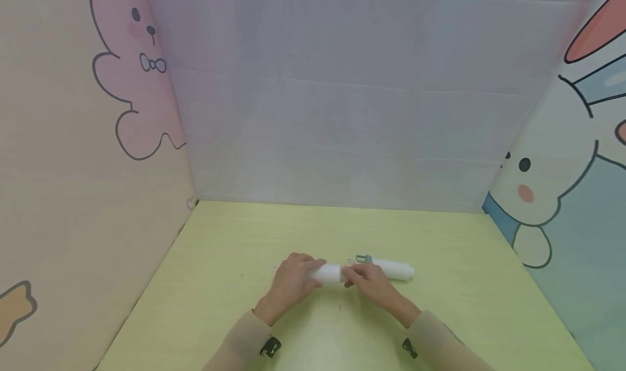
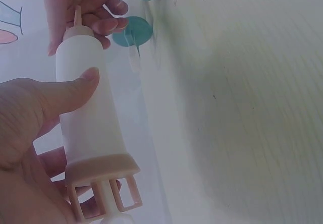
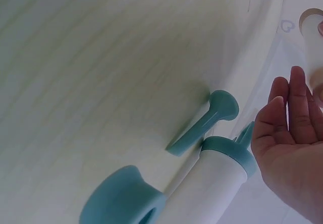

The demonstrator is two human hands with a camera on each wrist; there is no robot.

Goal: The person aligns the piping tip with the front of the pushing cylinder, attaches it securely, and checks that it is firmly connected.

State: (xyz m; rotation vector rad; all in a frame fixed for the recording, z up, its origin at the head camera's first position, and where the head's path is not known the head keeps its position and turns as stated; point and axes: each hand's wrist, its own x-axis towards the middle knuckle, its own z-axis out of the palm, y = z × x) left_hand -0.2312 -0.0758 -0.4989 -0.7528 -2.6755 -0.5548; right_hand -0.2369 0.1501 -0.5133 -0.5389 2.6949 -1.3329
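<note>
We've got the pink-capped syringe (image 2: 88, 108) w/ left hand (image 2: 25, 133) wrapped round the barrel, right hand (image 2: 86, 9) pinching the tip; prob light, stiff, slick plastic, so grip mid-barrel imo.

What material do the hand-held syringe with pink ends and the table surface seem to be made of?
The syringe barrel looks like translucent, matte plastic: milky white and smooth. Its pink flange appears to be opaque moulded plastic. The table shows fine grain lines under a pale green tint, probably laminate or painted wood with a satin finish; I cannot tell which.
</note>
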